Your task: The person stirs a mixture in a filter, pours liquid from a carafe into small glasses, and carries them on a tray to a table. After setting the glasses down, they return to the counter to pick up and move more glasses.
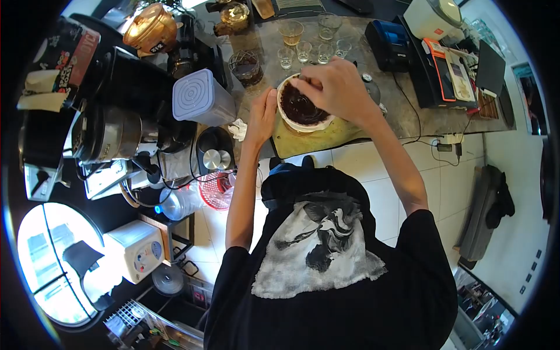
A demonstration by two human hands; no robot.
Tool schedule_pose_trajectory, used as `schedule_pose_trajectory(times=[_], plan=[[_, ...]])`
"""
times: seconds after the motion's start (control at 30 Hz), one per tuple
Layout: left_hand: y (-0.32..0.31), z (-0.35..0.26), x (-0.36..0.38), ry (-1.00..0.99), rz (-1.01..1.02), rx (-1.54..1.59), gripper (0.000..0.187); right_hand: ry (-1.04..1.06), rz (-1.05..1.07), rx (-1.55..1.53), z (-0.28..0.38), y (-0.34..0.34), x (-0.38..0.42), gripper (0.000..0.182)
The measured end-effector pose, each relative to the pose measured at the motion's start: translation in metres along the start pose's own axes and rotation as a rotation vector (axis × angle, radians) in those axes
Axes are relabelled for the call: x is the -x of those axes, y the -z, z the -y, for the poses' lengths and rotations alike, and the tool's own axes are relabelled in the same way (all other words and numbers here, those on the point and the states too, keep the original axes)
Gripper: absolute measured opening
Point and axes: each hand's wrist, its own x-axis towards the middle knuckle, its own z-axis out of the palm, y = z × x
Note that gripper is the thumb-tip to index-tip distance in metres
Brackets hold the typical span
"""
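Stone counter (402, 111), cluttered. White bowl (303, 108) of dark, wet material sits on a yellow board (315, 137), centre. My left hand (262, 114) braces its rim; my right hand (335, 87) pinches at its far edge. Bowl remains full. Small glasses (303, 49) beyond stand mostly empty.

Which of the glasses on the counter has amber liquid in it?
The wide glass at the back left of the group holds amber liquid. The glass beside it and the small glasses in front look clear and empty.

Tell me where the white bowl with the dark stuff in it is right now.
In the head view, the white bowl sits on the yellow-green board at centre counter, between both hands, just below the small glasses.
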Motion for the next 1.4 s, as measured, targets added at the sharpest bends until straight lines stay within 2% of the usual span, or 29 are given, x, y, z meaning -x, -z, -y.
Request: schedule_pose_trajectory(times=[0.07,0.2,0.33,0.5,0.63,0.7,0.87,0.93,1.03,1.3,1.4], plan=[[-0.002,-0.006,0.001,-0.006,-0.049,-0.018,0.035,-0.021,0.06,0.093,-0.01,0.007,-0.005,0.025],[-0.007,-0.003,0.006,0.011,-0.09,0.007,0.035,-0.07,0.117,0.134,-0.013,0.022,0.007,0.027],[-0.007,-0.004,0.011,0.035,-0.115,-0.016,0.035,-0.09,0.146,0.002,-0.006,0.021,0.016,0.026],[-0.011,-0.006,0.01,-0.022,-0.159,-0.025,0.034,-0.002,-0.004,-0.142,-0.009,0.005,0.003,0.03],[-0.009,-0.006,0.01,0.0,-0.144,-0.027,0.035,0.015,-0.009,-0.004,-0.021,0.014,0.001,0.03],[-0.009,-0.004,0.009,-0.023,-0.146,-0.041,0.035,-0.098,0.141,-0.026,-0.017,0.024,0.007,0.025],[-0.008,-0.01,0.008,0.056,-0.104,0.039,0.034,-0.054,0.043,-0.101,-0.004,0.011,0.02,0.028],[-0.005,-0.005,0.006,0.048,-0.071,0.044,0.034,-0.018,-0.05,-0.117,-0.002,0.002,0.016,0.027],[-0.004,-0.007,0.005,0.041,-0.038,0.055,0.034,-0.026,-0.081,-0.054,-0.009,-0.003,0.007,0.027],[0.002,-0.013,-0.005,-0.009,-0.041,-0.034,0.034,-0.157,0.012,0.093,0.012,0.013,0.021,0.025],[0.008,-0.007,-0.011,0.011,0.087,-0.005,0.033,-0.175,0.014,0.067,0.02,0.003,0.02,0.025]])
